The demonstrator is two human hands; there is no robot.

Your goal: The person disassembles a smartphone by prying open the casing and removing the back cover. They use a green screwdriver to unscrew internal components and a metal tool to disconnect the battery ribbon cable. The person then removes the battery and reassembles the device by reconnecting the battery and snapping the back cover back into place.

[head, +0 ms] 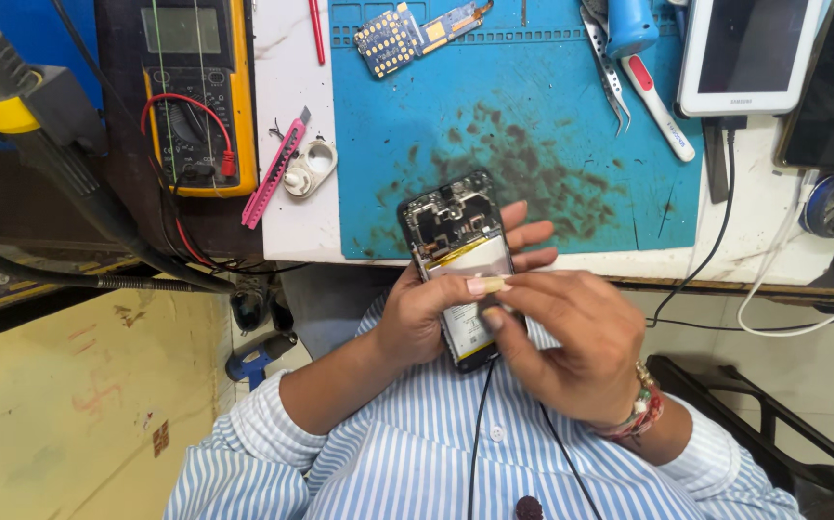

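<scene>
Just below the middle of the frame, the opened phone (457,252) sits between both hands, held above the person's lap at the near edge of the tabletop (773,241). Its back cover is off, so the dark circuit board at the top and the pale battery below it are exposed. The long axis runs nearly up and down the frame, leaning slightly, with the board end toward the blue work mat (533,116) and the bottom end toward the striped shirt.

The left hand (427,313) comes in from the lower left and is closed around the phone's lower body, its thumb laid across the battery and its fingertips showing past the far edge. The right hand (566,342) comes in from the lower right; its thumb and forefinger are pinched narrow at the battery's upper edge, touching the left thumb tip. Whether anything is caught in that pinch cannot be told.

Tweezers (610,72) and a loose circuit board (407,34) lie well apart, along the mat's upper edge.
</scene>
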